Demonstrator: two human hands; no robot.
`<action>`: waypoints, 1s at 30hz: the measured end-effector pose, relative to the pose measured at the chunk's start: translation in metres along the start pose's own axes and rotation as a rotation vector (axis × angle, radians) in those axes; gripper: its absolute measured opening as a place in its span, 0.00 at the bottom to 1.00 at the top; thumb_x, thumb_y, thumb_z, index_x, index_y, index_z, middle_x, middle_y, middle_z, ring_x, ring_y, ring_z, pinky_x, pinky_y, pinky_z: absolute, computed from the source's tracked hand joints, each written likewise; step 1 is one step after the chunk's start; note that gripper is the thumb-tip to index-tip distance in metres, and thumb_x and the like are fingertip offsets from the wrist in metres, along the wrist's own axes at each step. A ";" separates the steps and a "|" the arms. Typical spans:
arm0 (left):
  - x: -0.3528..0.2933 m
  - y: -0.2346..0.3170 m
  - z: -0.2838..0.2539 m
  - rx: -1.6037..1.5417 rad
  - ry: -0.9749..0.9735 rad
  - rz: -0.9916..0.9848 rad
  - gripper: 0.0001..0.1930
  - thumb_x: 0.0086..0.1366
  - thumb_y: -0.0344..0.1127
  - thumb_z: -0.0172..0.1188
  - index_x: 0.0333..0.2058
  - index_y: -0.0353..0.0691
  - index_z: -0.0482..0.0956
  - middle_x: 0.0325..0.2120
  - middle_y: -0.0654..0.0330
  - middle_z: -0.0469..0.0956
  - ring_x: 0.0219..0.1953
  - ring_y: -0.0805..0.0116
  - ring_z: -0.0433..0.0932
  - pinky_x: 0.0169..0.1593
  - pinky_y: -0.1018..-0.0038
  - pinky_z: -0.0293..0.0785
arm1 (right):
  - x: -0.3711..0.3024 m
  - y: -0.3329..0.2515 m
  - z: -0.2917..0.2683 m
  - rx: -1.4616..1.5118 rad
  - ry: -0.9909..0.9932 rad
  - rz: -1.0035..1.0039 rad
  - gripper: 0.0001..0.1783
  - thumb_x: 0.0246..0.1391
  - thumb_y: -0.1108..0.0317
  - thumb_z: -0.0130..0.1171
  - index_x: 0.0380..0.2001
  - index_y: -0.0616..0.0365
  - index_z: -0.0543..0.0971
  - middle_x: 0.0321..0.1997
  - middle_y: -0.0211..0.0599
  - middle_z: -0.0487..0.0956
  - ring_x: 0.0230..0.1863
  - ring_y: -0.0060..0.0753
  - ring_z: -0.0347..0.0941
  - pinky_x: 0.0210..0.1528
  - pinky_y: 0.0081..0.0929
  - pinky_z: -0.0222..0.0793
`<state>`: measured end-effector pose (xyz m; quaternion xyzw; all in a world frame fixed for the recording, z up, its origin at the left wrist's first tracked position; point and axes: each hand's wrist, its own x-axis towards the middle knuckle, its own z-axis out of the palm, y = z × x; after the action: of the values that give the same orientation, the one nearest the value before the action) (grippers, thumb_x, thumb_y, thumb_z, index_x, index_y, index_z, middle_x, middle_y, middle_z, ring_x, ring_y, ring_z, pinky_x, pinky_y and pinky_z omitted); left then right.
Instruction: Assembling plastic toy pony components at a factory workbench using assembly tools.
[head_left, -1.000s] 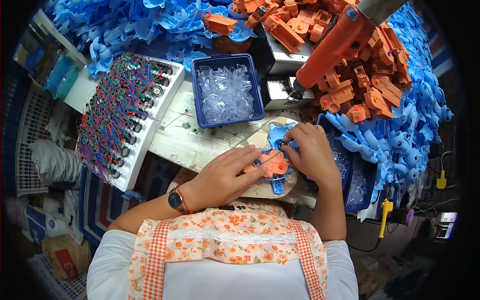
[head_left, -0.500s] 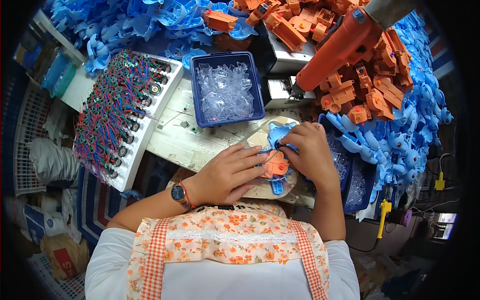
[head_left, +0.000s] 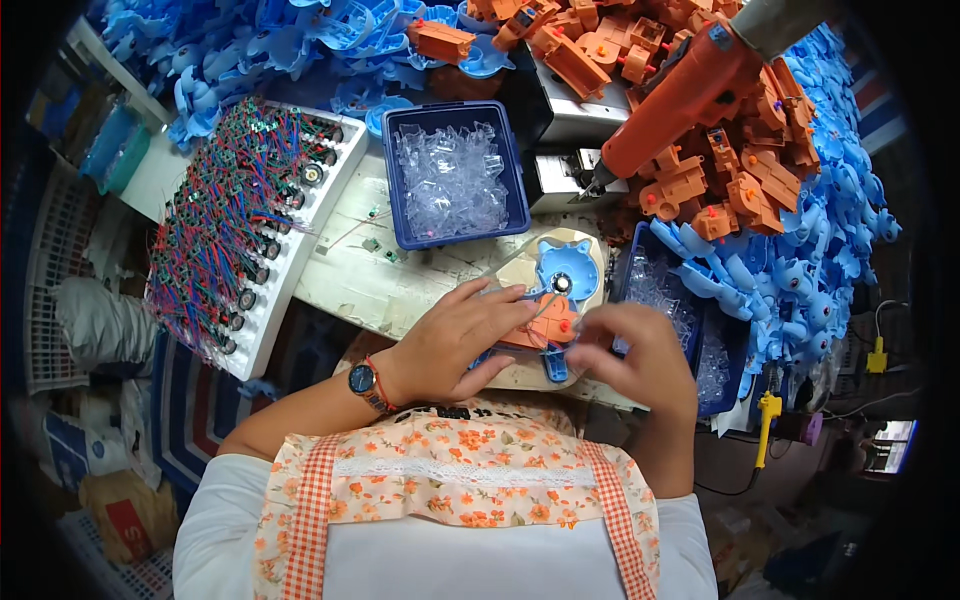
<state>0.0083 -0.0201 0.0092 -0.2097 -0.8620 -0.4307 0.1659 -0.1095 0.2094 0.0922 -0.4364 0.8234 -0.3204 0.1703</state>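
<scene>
**Blue-and-Orange Assembly on Cream Board, Between Two Bare Hands**

Left hand (head_left: pixel 455 335): grip spread and flat, back of the hand uppermost. Fingers stretched side by side, tips over the left part of the orange housing (head_left: pixel 547 324), partly covering it; thumb set apart, lower down.

Right hand (head_left: pixel 642 352): grip half-curled, thumb and forefinger bent toward each other at the right edge of the orange housing. Blurred; cannot tell whether closed on anything, or whether touching.

Assembly: blue shell (head_left: pixel 568 257) with the orange housing adjoining below. Lies on a cream board (head_left: pixel 518 270), at the near side of the desk (head_left: pixel 350 285). Shell light blue, hollow side up, rounded, with small ear-like points at the far edge. Round part (head_left: pixel 563 284), dark and pale, seated at the near end of the hollow, just above the housing. Housing lobed in outline, with a red peg (head_left: pixel 565 326) near the right edge and thin wires (head_left: pixel 546 308) across the face. Blue tab (head_left: pixel 556 369) jutting out below.

Surroundings: navy tray (head_left: pixel 394 205) of clear plastic pieces (head_left: pixel 450 180), beyond the board; white foam tray (head_left: pixel 291 287) at left, bearing wired circuit boards (head_left: pixel 222 225); orange power screwdriver (head_left: pixel 680 100), slanting in from upper right, tip well apart from the assembly; heaped orange housings (head_left: pixel 765 190) and heaped blue shells (head_left: pixel 810 290) at right.
</scene>
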 end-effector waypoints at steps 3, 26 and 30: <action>0.004 -0.006 -0.001 -0.036 0.031 -0.002 0.23 0.60 0.30 0.60 0.55 0.38 0.75 0.55 0.51 0.75 0.60 0.52 0.72 0.63 0.53 0.63 | -0.008 -0.006 0.011 0.013 -0.022 0.016 0.15 0.43 0.73 0.70 0.36 0.64 0.79 0.28 0.40 0.82 0.27 0.33 0.80 0.33 0.26 0.73; 0.032 0.003 -0.015 0.265 0.075 0.054 0.06 0.51 0.33 0.69 0.29 0.45 0.82 0.28 0.64 0.77 0.35 0.63 0.75 0.39 0.66 0.71 | -0.012 0.004 0.040 0.718 0.177 0.052 0.12 0.52 0.86 0.57 0.40 0.68 0.80 0.39 0.38 0.82 0.41 0.27 0.80 0.41 0.21 0.75; 0.034 0.007 -0.016 0.233 0.086 -0.041 0.11 0.51 0.33 0.70 0.35 0.44 0.83 0.28 0.63 0.77 0.35 0.61 0.76 0.39 0.65 0.72 | -0.006 -0.002 0.041 0.605 0.186 -0.076 0.13 0.48 0.86 0.59 0.39 0.66 0.81 0.37 0.38 0.82 0.39 0.28 0.80 0.40 0.22 0.74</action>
<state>-0.0159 -0.0218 0.0391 -0.1525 -0.9024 -0.3395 0.2171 -0.0816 0.1984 0.0631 -0.3652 0.6857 -0.5955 0.2043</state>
